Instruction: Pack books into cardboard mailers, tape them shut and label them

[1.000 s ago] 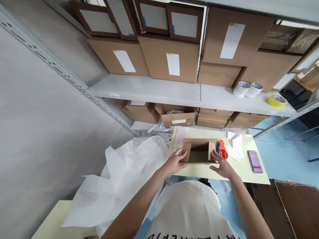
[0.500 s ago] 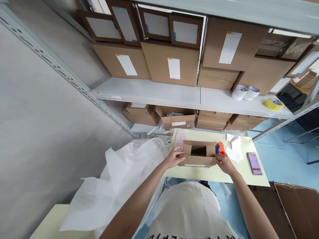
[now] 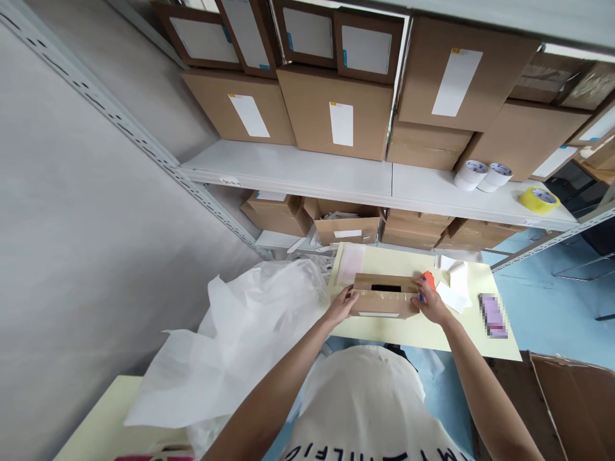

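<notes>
A small brown cardboard box [image 3: 384, 303] stands on the pale yellow table [image 3: 369, 328], a white label on its near side. Its top is partly closed, with a dark gap between the flaps. My left hand [image 3: 342, 305] grips the box's left end, thumb on the upper edge. At the opposite end my right hand [image 3: 430, 303] is closed around the corner, fingers at the flap edges. Just behind the right hand lies an orange and blue tool [image 3: 428, 280], partly covered by the fingers; its kind is hard to make out.
White papers [image 3: 456, 285] and a blurred purple item [image 3: 493, 315] lie to the right. White wrapping sheets [image 3: 245, 339] heap up at left. Shelves [image 3: 307, 169] ahead hold cartons, white tape rolls [image 3: 473, 174] and a yellow tape roll [image 3: 539, 199]. A large carton [image 3: 571, 403] stands at lower right.
The end flaps of the box have folded inward, narrowing its opening. Both hands have stayed at its ends, the right one now further over the corner. The view has shifted slightly.
</notes>
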{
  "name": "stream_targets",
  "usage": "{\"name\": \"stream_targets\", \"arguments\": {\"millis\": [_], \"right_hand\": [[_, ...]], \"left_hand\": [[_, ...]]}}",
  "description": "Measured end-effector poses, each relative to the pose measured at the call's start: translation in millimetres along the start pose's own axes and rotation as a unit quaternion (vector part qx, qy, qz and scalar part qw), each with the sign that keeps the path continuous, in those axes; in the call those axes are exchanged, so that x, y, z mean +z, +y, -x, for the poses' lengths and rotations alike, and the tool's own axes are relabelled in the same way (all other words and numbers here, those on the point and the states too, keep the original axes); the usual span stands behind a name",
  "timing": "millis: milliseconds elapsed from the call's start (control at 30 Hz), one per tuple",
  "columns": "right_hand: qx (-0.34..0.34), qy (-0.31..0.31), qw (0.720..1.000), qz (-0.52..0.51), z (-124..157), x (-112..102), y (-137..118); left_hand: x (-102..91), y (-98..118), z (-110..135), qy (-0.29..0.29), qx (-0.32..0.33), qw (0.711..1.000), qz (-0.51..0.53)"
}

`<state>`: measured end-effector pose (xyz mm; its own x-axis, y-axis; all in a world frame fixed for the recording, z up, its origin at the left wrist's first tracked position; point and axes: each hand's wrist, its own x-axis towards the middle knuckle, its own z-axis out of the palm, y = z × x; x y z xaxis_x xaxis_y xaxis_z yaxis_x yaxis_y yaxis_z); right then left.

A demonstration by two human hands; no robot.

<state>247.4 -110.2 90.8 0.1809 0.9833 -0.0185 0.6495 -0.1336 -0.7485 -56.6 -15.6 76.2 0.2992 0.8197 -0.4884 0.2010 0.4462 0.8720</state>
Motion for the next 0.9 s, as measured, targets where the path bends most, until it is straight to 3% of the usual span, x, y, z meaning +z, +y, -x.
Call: {"name": "stream_targets", "arguments": {"millis": [167, 267, 333, 400, 500, 633, 700, 767, 900], "right_hand": [[0.011, -0.011, 1.0, -0.016, 48.0, 28.4, 8.5], [0.014, 0.0, 1.0, -0.012, 50.2, 34.5, 11.3], [0.012, 0.006, 1.0, -0.002, 40.2, 33.7, 13.8], [0.009, 0.014, 1.0, 0.012, 28.6, 32.3, 17.2], [0.006, 0.021, 0.999, 0.04, 19.6, 33.0, 22.6], [0.021, 0.005, 0.998, 0.061, 25.0, 35.8, 25.6], [0.03, 0.007, 0.997, 0.067, 29.2, 36.5, 26.3], [0.038, 0.012, 0.996, 0.074, 32.1, 37.8, 27.9], [0.043, 0.009, 0.997, 0.07, 33.5, 44.3, 32.3]], "left_hand": [[2.6, -11.8, 9.4, -0.021, 0.014, 0.998, -0.057], [4.5, -10.9, 4.1, -0.043, 0.031, 0.99, -0.132], [7.9, -7.1, -2.1, -0.033, 0.082, 0.976, -0.201], [13.0, -2.7, -6.4, 0.005, 0.15, 0.949, -0.278], [23.1, 3.0, -5.5, 0.063, 0.258, 0.876, -0.403], [36.7, 6.0, -1.3, 0.02, 0.345, 0.772, -0.534], [41.1, 3.9, -3.7, -0.01, 0.351, 0.756, -0.552], [43.3, -0.4, -8.1, -0.027, 0.337, 0.758, -0.557], [46.9, -6.9, -11.8, -0.009, 0.275, 0.751, -0.6]]}}
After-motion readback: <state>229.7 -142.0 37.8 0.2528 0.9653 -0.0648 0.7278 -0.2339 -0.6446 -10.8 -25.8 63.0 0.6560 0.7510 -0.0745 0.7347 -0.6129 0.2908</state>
